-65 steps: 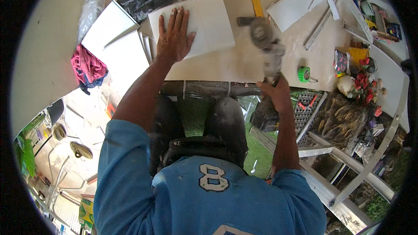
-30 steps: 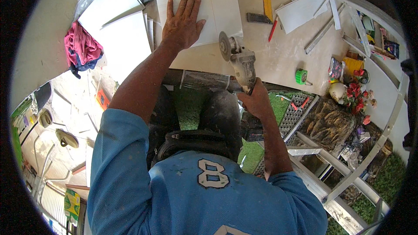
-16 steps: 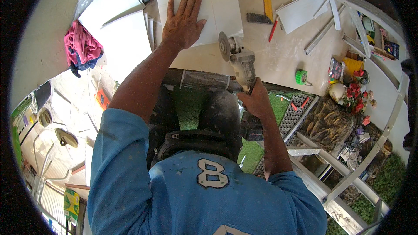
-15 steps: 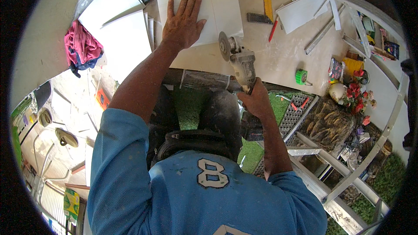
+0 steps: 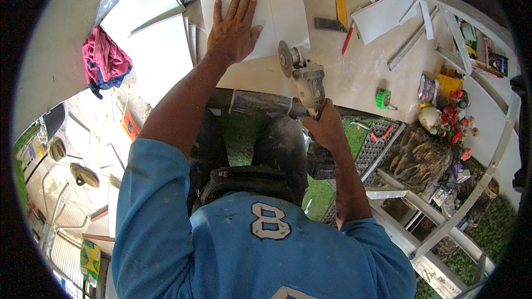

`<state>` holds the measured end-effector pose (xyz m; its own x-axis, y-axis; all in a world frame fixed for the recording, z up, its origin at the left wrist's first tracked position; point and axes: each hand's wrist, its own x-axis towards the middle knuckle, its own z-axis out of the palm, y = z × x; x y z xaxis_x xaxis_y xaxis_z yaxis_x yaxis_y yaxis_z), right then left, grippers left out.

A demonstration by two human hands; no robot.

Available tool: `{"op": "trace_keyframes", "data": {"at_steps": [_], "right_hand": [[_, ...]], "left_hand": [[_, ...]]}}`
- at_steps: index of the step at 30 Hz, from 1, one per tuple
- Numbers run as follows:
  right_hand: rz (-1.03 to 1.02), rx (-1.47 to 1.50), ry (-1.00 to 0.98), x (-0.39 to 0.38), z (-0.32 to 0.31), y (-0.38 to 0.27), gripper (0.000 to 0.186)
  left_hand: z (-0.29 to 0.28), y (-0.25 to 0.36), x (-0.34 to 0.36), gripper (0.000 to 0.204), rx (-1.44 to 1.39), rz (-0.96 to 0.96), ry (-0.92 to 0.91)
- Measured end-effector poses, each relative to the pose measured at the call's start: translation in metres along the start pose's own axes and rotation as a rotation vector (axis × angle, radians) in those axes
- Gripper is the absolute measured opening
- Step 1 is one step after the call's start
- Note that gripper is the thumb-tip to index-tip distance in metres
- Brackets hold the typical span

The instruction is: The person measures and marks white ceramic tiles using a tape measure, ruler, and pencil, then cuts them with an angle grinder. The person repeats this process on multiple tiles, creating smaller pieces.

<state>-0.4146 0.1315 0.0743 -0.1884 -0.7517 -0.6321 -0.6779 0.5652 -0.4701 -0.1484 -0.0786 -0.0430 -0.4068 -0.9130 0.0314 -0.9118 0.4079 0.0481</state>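
Observation:
My left hand (image 5: 234, 30) lies flat on a white tile (image 5: 285, 14), fingers spread, pressing near its left side. A thin line runs down the tile's face to the right of the hand. My right hand (image 5: 326, 124) is wrapped round the rear of an angle grinder (image 5: 310, 86). The grinder's cutting disc (image 5: 285, 58) stands on edge close to the tile's lower right corner; whether it touches the tile I cannot tell. Part of the grinder's grip is hidden inside my right hand.
White tiles (image 5: 160, 50) are stacked at left beside a pink cloth (image 5: 105, 58). At right lie a yellow-bladed square (image 5: 339, 0), a red pencil (image 5: 348, 40), tile offcuts (image 5: 385, 15) and a green tape measure (image 5: 383, 98). A metal ladder (image 5: 501, 149) stands along the right.

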Motion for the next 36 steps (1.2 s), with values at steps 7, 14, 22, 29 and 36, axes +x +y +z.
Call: {"op": "trace_keyframes", "data": {"at_steps": [7, 14, 22, 29, 36], "right_hand": [[-0.048, -0.013, 0.029, 0.006, 0.005, 0.009, 0.056], [-0.087, -0.070, 0.037, 0.014, 0.005, 0.011, 0.059], [0.032, 0.019, -0.027, 0.015, -0.001, -0.006, 0.060], [-0.004, 0.003, -0.020, 0.026, 0.003, -0.005, 0.061], [0.067, 0.077, -0.109, 0.029, -0.009, -0.025, 0.064]], "left_hand": [[-0.004, 0.001, 0.001, 0.077, 0.003, -0.011, -0.021], [-0.003, 0.000, 0.001, 0.077, -0.011, -0.009, -0.015], [-0.003, 0.001, 0.001, 0.076, 0.039, -0.013, -0.040], [0.008, -0.004, -0.001, 0.078, -0.132, 0.033, 0.114], [0.009, -0.005, 0.000, 0.077, -0.160, 0.039, 0.136]]}}
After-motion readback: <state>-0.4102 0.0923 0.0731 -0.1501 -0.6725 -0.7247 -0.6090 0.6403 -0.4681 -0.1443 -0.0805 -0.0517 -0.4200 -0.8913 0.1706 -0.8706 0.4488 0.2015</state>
